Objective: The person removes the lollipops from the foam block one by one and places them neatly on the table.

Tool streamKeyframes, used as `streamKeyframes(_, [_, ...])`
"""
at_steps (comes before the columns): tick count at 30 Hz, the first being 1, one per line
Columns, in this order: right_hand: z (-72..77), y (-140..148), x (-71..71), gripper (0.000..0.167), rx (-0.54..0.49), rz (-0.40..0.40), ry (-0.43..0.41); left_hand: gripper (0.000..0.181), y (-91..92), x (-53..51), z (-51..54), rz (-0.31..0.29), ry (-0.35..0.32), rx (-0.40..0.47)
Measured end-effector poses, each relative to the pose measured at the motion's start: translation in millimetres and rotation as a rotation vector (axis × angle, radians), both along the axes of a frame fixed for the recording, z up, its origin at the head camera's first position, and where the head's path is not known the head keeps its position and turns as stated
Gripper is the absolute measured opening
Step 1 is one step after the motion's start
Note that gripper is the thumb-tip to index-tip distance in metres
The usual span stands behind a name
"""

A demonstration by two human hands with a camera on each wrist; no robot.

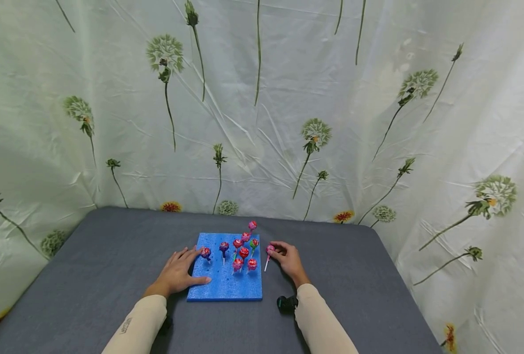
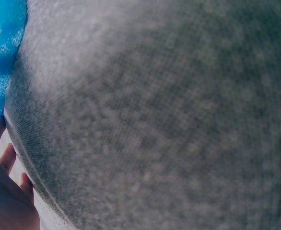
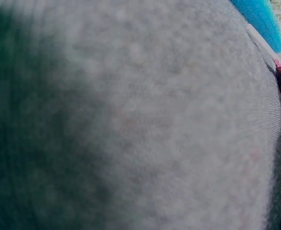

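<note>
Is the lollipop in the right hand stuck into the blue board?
No, the right hand holds this lollipop beside the blue board, its white stick outside the edge.

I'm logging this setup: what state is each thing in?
Blue rectangular foam board: lying flat
Multicoloured round wrapped lollipops: stuck stick-down in the board
Round pink-wrapped lollipop: off the board, pinched by the right hand
Left hand: spread, touching the board
White floral curtain: hanging, creased
</note>
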State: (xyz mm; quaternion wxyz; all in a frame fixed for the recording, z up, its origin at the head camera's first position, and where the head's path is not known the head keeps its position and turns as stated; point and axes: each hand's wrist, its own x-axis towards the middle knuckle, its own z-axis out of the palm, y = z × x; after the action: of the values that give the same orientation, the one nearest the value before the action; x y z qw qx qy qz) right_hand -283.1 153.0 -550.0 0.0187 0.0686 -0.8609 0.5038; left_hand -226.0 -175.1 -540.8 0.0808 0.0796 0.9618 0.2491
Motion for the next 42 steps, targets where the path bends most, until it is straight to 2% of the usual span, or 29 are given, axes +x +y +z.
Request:
streamKeyframes(4, [-0.3, 0, 0.4, 0.031, -0.026, -0.004, 0.002, 0.104, 0.5, 1.3, 3.0, -0.003, -0.001, -0.007])
streamKeyframes(8, [0.5, 1, 0.7, 0.031, -0.096, -0.004, 0.002, 0.104, 0.9, 2.2, 4.1, 0.001, 0.000, -0.006])
streamKeyframes(12, [2.4, 1, 0.6, 0.031, -0.147, -0.037, -0.009, 0.105, 0.7, 1.4, 3.4, 0.006, -0.010, -0.001])
streamKeyframes(17, [3.8, 0, 2.7, 0.032, -0.145, -0.062, -0.018, 0.105, 1.2, 1.2, 3.9, 0.003, -0.016, 0.004])
streamKeyframes(27, [13.2, 0, 13.9, 0.031, -0.104, -0.066, 0.034, 0.104, 0.9, 0.0, 5.0, -0.004, -0.012, 0.012])
streamKeyframes(33, [19.4, -1, 21.4, 0.030, -0.124, -0.033, 0.076, 0.103, 0.8, 2.4, 4.9, 0.003, -0.001, 0.009])
streamKeyframes(38, [24.3, -2, 28.2, 0.027, -0.142, -0.011, 0.077, 0.102, 1.3, 3.4, 4.2, -0.006, 0.021, 0.007])
streamKeyframes(42, [42.4, -7, 41.5, 0.028, -0.148, 0.055, 0.068, 0.101, 1.1, 3.6, 4.9, -0.006, 0.023, 0.013])
